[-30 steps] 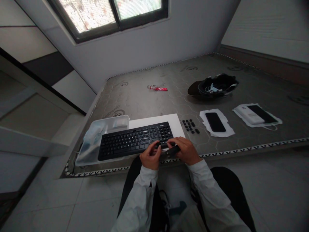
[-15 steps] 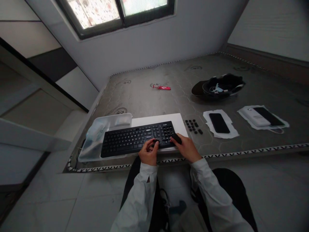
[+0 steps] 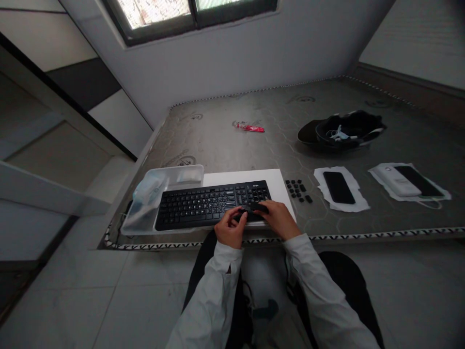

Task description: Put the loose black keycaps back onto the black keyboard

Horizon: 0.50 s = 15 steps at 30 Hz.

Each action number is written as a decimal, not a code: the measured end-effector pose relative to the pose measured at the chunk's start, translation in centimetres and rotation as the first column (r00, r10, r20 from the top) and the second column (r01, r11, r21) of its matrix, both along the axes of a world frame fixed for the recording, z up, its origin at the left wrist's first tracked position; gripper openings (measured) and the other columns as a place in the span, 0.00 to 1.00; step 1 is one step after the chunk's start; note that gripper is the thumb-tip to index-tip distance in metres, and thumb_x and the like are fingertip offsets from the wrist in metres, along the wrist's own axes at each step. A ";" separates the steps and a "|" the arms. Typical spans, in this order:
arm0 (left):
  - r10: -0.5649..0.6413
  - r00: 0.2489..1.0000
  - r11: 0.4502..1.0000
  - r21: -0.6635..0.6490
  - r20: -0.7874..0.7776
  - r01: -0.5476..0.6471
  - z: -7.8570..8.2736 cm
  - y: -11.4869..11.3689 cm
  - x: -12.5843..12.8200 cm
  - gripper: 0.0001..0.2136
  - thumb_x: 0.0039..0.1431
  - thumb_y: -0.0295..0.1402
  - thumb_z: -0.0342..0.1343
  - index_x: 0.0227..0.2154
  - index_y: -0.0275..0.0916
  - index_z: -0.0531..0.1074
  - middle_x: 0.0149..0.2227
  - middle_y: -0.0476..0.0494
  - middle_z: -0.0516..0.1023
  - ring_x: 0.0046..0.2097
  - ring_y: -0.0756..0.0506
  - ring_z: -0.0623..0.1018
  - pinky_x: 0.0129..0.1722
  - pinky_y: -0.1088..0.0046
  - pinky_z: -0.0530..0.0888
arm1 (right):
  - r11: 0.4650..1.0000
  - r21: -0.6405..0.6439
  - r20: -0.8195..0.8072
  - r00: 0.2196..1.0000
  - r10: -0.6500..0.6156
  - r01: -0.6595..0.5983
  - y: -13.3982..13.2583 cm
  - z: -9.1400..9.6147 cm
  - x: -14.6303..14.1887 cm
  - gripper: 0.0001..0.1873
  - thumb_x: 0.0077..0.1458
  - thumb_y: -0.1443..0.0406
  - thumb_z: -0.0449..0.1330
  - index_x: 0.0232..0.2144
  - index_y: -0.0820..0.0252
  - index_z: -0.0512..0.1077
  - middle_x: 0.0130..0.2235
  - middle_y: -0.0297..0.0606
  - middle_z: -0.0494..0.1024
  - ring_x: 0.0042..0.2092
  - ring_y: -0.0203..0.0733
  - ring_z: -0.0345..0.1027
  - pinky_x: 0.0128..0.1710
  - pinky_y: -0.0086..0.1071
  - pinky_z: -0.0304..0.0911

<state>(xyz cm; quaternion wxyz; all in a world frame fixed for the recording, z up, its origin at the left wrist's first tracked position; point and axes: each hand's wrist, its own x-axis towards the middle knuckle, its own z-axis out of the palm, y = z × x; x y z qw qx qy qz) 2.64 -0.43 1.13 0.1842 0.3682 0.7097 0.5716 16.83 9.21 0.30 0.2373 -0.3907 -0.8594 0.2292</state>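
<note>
Keyboard (image 3: 196,206) under a tight, half-hidden grip

From my end, I'm closing the right hand (image 3: 280,219) around a dark, elongated object (image 3: 259,207); part of it is disappearing behind my fingers, and against the black keyboard I'm failing to make out what it is. The left hand (image 3: 229,229) is sitting just beside it, thumb and fingertips almost meeting. A small dark bit (image 3: 241,210) is showing there, but I cannot tell whether I'm pinching it or seeing the keyboard behind. The keyboard is lying beneath and beyond both hands, stretching leftward; my fingers are covering part of its near right corner. Its body is hiding much of a white board (image 3: 278,186) and part of a translucent tray (image 3: 136,218) to the grip's left. Just right of the grip, loose black keys (image 3: 302,187) are lying clustered, too small to read. Farther right, a phone (image 3: 338,187) is resting on white paper (image 3: 361,201).
</note>
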 end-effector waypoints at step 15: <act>-0.020 0.997 1.000 -0.019 -0.070 0.018 0.0 -0.1 0.0 0.15 0.49 0.43 0.60 0.37 0.40 0.76 0.31 0.47 0.80 0.18 0.56 0.65 0.18 0.81 0.65 | 0.996 -0.056 0.064 0.996 -0.062 0.066 0.0 1.8 -0.2 0.05 0.52 0.68 0.61 0.33 0.56 0.73 0.32 0.37 0.80 0.35 0.44 0.74 0.31 0.30 0.61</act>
